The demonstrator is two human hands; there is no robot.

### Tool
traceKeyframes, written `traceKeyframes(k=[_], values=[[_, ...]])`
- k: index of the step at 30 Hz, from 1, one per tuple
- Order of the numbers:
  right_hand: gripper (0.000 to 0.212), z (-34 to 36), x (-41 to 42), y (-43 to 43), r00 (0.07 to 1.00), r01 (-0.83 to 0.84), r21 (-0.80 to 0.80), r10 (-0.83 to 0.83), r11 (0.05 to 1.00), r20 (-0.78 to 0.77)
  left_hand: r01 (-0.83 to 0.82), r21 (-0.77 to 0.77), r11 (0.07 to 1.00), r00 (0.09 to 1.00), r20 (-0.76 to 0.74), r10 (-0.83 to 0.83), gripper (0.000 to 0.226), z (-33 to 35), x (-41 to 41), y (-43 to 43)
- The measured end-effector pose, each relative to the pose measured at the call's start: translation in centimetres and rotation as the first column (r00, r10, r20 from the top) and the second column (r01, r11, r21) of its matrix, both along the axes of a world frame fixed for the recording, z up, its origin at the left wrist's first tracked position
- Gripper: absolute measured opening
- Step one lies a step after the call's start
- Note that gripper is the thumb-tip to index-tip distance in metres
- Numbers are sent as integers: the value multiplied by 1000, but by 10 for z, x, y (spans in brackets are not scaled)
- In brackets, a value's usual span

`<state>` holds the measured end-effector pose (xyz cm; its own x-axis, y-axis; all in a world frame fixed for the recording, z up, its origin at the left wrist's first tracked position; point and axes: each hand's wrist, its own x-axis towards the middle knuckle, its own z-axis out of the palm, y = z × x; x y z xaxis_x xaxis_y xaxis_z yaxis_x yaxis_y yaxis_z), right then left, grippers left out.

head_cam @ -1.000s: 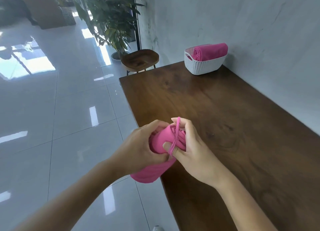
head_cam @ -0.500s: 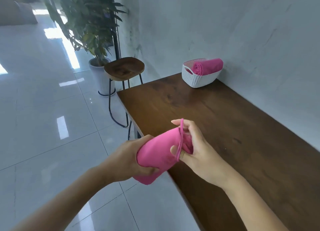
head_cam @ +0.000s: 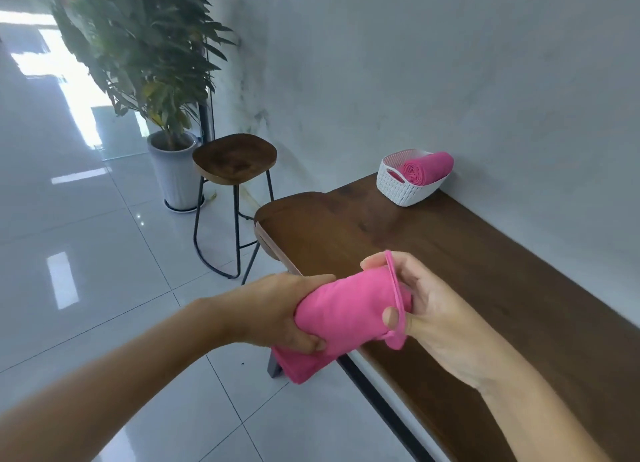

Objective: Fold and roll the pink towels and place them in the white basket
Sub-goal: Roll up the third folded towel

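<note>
One rolled towel [head_cam: 426,165] lies in the white basket [head_cam: 407,189], 1 o'clock on the worktop [head_cam: 485,271]. Second roll [head_cam: 346,318] at 6 o'clock, off the worktop's edge: left hand [head_cam: 277,311] grips its body, right hand [head_cam: 436,318] pinches its end. Basketing remains.

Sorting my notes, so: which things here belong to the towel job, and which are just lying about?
Job: pink towel roll gripped by left hand and right hand; second rolled towel; white basket.
Just there: stool; potted plant; wooden table.

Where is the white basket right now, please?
The white basket sits upper right in the head view, at the far end of the table, by the wall, holding one rolled towel.
</note>
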<state>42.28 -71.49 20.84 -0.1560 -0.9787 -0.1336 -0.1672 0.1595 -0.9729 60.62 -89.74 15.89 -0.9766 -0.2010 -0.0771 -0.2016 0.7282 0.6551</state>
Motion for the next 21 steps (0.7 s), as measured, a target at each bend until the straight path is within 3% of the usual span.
traceKeyframes(k=[3,5,12,17,21], values=[[55,2,0,-13,954,26,107,8,994,-301,74,-135,988,997,17,-73,55,2,-18,-14],[57,1,-6,-26,914,52,143,11,988,-405,109,-221,969,994,31,-104,55,3,-31,-26],[49,-1,-76,-75,888,33,203,64,979,-455,104,-236,966,994,59,-92,67,-1,-91,-68],[47,-13,-121,-104,725,26,320,202,947,-658,102,-385,917,994,77,-78,65,-1,-142,-95],[46,-29,-166,-112,760,106,216,61,971,-647,33,-387,921,998,70,-6,70,-15,-183,-116]])
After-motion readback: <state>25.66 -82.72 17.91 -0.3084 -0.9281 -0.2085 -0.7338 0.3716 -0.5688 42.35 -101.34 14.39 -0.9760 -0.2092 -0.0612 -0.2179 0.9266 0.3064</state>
